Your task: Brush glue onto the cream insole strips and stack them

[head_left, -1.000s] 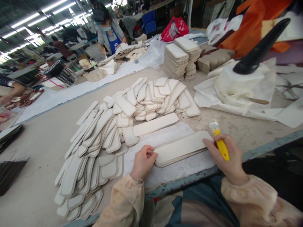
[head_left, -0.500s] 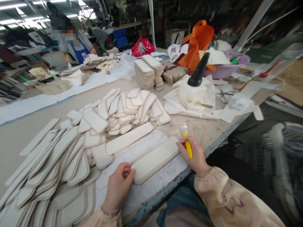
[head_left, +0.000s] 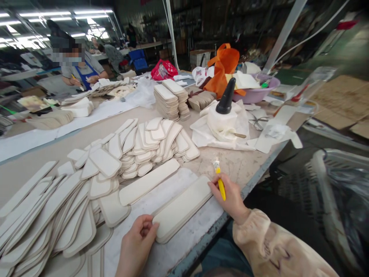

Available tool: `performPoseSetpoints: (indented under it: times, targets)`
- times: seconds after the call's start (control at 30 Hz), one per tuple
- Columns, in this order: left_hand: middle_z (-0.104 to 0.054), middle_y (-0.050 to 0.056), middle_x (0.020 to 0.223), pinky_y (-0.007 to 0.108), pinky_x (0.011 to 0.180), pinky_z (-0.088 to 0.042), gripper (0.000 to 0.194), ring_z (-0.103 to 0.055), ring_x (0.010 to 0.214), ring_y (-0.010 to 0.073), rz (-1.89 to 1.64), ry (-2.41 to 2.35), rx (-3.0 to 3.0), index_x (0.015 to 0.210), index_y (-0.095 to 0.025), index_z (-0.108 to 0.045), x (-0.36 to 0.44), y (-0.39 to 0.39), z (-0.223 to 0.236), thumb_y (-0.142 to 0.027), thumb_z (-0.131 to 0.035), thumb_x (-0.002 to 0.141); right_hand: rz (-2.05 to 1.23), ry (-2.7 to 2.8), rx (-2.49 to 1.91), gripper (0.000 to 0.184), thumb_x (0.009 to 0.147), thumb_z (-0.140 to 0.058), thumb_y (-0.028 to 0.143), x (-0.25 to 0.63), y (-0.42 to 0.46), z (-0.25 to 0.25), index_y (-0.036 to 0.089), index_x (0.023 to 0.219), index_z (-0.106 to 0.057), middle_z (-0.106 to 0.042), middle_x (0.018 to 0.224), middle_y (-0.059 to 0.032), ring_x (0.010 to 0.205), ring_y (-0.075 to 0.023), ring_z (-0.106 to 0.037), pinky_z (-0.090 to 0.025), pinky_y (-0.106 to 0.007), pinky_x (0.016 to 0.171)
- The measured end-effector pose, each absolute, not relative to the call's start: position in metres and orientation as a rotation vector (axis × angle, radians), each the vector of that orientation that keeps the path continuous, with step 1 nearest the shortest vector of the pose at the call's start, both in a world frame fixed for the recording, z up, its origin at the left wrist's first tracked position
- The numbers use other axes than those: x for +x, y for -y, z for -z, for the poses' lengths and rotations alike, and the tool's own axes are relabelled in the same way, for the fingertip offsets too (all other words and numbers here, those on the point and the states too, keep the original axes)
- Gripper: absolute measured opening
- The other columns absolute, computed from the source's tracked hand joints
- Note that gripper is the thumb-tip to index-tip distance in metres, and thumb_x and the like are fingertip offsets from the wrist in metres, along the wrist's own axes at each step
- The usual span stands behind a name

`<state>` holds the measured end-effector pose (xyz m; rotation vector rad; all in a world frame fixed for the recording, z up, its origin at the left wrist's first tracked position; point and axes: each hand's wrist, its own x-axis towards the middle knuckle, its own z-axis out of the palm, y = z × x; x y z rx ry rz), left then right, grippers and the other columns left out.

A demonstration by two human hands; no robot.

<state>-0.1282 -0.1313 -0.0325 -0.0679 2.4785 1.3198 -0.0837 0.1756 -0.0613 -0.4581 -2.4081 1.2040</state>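
The worktable [head_left: 201,163] is showing a beige-grey top, its near edge displaying blue-grey paint with dark, irregular patches. Beside this edge, the stacked strips [head_left: 183,209] are presenting off-white faces and greyish-tan sides over a white sheet [head_left: 187,179]. The brush [head_left: 221,189] in the right hand [head_left: 233,199] is showing a yellow handle and whitish bristles; the adjoining sleeve [head_left: 276,246] is displaying pale peach-beige with dark line markings. Farther from the near edge, a horn-shaped piece [head_left: 226,98] is showing plain black above a white tub [head_left: 217,121]. Toward the far end, an orange bag [head_left: 225,73], a lilac basin [head_left: 259,95] and a white-marked red bag [head_left: 164,70] are appearing.
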Motion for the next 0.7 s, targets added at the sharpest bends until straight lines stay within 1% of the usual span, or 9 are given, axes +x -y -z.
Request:
performPoseSetpoints:
  times: [0.1,0.17,0.23,0.3,0.4,0.5,0.6,0.7]
  targets:
    - [-0.063,-0.003,0.062,0.028,0.054,-0.047,0.039,-0.060,0.055,0.0175,-1.277,-2.483,-0.068,0.089,-0.021,-0.059,-0.130,0.132,0.035,-0.052,-0.066,0.067,-1.213,2.396,-0.451,0.015,0.085,-0.059,0.031,-0.083,-0.177,0.062,0.021,0.088,-0.048,-0.056,0.068,0.0033,0.060,-0.0123,-0.057,-0.047,-0.025,0.060]
    - [-0.063,-0.003,0.062,0.028,0.055,-0.047,0.041,-0.060,0.055,0.0175,-1.241,-2.488,-0.070,0.089,-0.021,-0.059,-0.131,0.133,0.037,-0.055,-0.066,0.066,-1.121,2.390,-0.412,0.014,0.085,-0.058,0.029,-0.082,-0.178,0.060,0.021,0.091,-0.048,-0.059,0.074,0.0009,0.065,-0.0143,-0.060,-0.049,-0.028,0.064]
    - [-0.063,-0.003,0.062,0.027,0.056,-0.046,0.042,-0.061,0.056,0.0177,-1.219,-2.486,-0.067,0.089,-0.022,-0.059,-0.131,0.134,0.038,-0.057,-0.065,0.066,-0.962,2.396,-0.269,0.011,0.085,-0.057,0.023,-0.080,-0.176,0.056,0.022,0.091,-0.048,-0.062,0.083,-0.0030,0.075,-0.0173,-0.062,-0.051,-0.032,0.071]
    - [-0.063,-0.003,0.063,0.027,0.056,-0.046,0.042,-0.061,0.058,0.0179,-1.207,-2.472,-0.062,0.089,-0.022,-0.059,-0.131,0.135,0.039,-0.058,-0.064,0.067,-0.852,2.395,-0.041,0.010,0.085,-0.055,0.016,-0.078,-0.169,0.050,0.022,0.091,-0.048,-0.064,0.097,-0.0065,0.088,-0.0194,-0.062,-0.050,-0.036,0.081]
    - [-0.064,-0.003,0.064,0.027,0.058,-0.047,0.044,-0.062,0.059,0.0179,-1.204,-2.455,-0.058,0.090,-0.022,-0.059,-0.132,0.136,0.039,-0.059,-0.065,0.066,-0.835,2.420,0.299,0.013,0.086,-0.052,0.013,-0.075,-0.150,0.044,0.021,0.095,-0.050,-0.063,0.114,-0.0087,0.110,-0.0195,-0.057,-0.047,-0.038,0.095]
    - [-0.064,-0.002,0.064,0.027,0.058,-0.048,0.046,-0.062,0.059,0.0180,-1.210,-2.442,-0.070,0.089,-0.022,-0.060,-0.134,0.136,0.039,-0.060,-0.067,0.064,-0.796,2.530,0.524,0.006,0.090,-0.052,0.022,-0.074,-0.129,0.044,0.019,0.095,-0.053,-0.062,0.119,-0.0095,0.127,-0.0203,-0.046,-0.037,-0.040,0.108]
    - [-0.066,-0.002,0.064,0.027,0.057,-0.048,0.048,-0.062,0.059,0.0183,-1.191,-2.443,-0.080,0.088,-0.021,-0.061,-0.136,0.136,0.038,-0.061,-0.068,0.061,-0.822,2.647,0.549,0.016,0.091,-0.053,0.035,-0.075,-0.121,0.049,0.019,0.093,-0.054,-0.063,0.117,-0.0089,0.131,-0.0215,-0.041,-0.030,-0.042,0.112]
    - [-0.065,-0.002,0.062,0.027,0.057,-0.048,0.048,-0.062,0.058,0.0182,-1.152,-2.451,-0.064,0.087,-0.022,-0.061,-0.136,0.135,0.035,-0.062,-0.066,0.063,-0.867,2.713,0.448,0.027,0.088,-0.056,0.046,-0.077,-0.132,0.054,0.019,0.095,-0.053,-0.063,0.116,-0.0097,0.130,-0.0220,-0.044,-0.030,-0.044,0.112]
